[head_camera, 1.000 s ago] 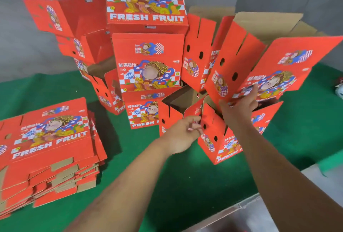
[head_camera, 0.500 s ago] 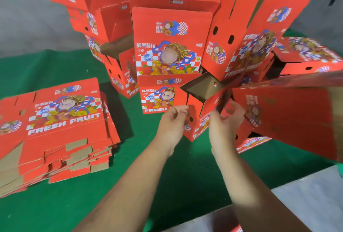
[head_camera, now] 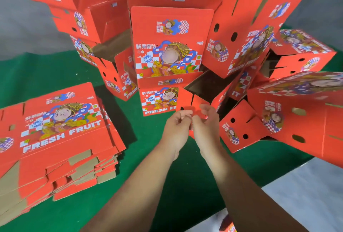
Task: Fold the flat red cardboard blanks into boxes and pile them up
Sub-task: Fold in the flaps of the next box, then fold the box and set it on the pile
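Observation:
A partly folded red box (head_camera: 193, 99) with an open brown inside stands on the green table in front of the pile. My left hand (head_camera: 177, 125) and my right hand (head_camera: 206, 122) sit close together at its near flap, and the fingers of both pinch the flap's edge. Behind it rises a pile of folded red "FRESH FRUIT" boxes (head_camera: 168, 44). A stack of flat red blanks (head_camera: 55, 131) lies at the left. A tilted folded box (head_camera: 297, 118) lies at the right.
The green table cover (head_camera: 152, 179) ends at a near edge, with grey floor (head_camera: 304, 194) at the lower right. More folded boxes (head_camera: 81, 16) lean at the back left and right. A grey wall stands behind.
The big box at the right has dropped onto the table. My two hands have come together at the near flap of the open box, and the view has shifted closer.

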The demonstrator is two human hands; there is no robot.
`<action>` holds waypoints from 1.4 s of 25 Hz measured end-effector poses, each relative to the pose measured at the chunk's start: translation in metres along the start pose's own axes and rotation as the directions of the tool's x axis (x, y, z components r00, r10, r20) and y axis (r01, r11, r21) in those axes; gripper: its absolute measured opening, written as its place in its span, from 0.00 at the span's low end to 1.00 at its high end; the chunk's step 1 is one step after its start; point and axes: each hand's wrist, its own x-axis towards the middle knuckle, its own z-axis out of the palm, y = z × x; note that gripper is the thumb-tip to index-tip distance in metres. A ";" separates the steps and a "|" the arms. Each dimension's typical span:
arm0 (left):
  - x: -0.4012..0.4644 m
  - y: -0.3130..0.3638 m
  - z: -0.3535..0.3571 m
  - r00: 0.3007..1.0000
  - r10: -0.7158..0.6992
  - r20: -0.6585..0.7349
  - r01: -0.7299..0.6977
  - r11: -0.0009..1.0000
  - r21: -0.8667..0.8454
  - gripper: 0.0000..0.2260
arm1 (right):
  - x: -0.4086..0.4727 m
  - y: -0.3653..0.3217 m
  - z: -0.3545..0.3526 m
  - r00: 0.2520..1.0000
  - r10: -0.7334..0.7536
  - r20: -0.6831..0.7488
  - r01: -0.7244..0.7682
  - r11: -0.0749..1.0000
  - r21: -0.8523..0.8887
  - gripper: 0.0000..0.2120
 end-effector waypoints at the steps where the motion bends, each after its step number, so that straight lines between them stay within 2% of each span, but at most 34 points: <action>1: 0.001 -0.002 -0.006 1.000 -0.008 0.003 0.008 1.000 0.003 0.11 | -0.003 0.002 0.005 1.000 0.012 0.004 -0.012 1.000 0.009 0.20; 6: 0.002 -0.009 -0.035 1.000 -0.019 -0.025 0.018 0.999 -0.034 0.11 | -0.021 0.009 0.038 0.999 -0.011 0.046 0.012 1.000 -0.020 0.19; 13: 0.001 -0.020 -0.105 0.988 -0.035 -0.149 0.017 0.993 -0.116 0.10 | -0.042 0.012 0.110 0.973 -0.087 0.215 0.106 0.992 -0.076 0.21; 17: 0.001 -0.032 -0.159 0.966 -0.021 -0.257 -0.014 0.991 -0.134 0.10 | -0.057 0.018 0.162 0.933 -0.039 0.358 0.087 0.989 -0.118 0.20; 22: 0.008 -0.045 -0.223 0.891 -0.036 -0.452 -0.032 0.989 -0.143 0.10 | -0.072 0.022 0.230 0.840 0.096 0.534 0.090 0.946 -0.311 0.23; 24: 0.016 -0.051 -0.247 0.852 -0.043 -0.522 0.010 0.998 -0.065 0.12 | -0.070 0.026 0.250 0.797 0.196 0.571 0.105 0.886 -0.451 0.29; 25: 0.019 -0.057 -0.259 0.837 -0.025 -0.547 0.064 0.997 0.052 0.13 | -0.068 0.028 0.257 0.777 0.250 0.578 0.084 0.869 -0.488 0.32; 26: 0.020 -0.063 -0.269 0.834 0.008 -0.552 0.156 0.955 0.251 0.14 | -0.068 0.029 0.262 0.760 0.295 0.580 0.041 0.867 -0.496 0.32; 28: 0.021 -0.077 -0.284 0.870 0.056 -0.489 0.304 0.721 0.623 0.17 | -0.066 0.032 0.269 0.757 0.322 0.568 0.009 0.865 -0.502 0.29; 29: 0.022 -0.083 -0.287 0.892 0.063 -0.448 0.311 0.634 0.708 0.17 | -0.065 0.033 0.272 0.764 0.300 0.571 0.056 0.851 -0.521 0.27; 31: 0.023 -0.092 -0.285 0.912 0.066 -0.405 0.293 0.585 0.756 0.19 | -0.064 0.035 0.275 0.765 0.265 0.587 0.134 0.826 -0.548 0.26; 32: 0.023 -0.096 -0.284 0.913 0.065 -0.402 0.292 0.584 0.757 0.21 | -0.062 0.036 0.277 0.766 0.271 0.584 0.106 0.842 -0.529 0.24; 35: 0.022 -0.101 -0.278 0.920 0.125 -0.373 0.240 0.573 0.784 0.26 | -0.046 0.035 0.279 0.802 0.337 0.494 -0.138 0.908 -0.395 0.17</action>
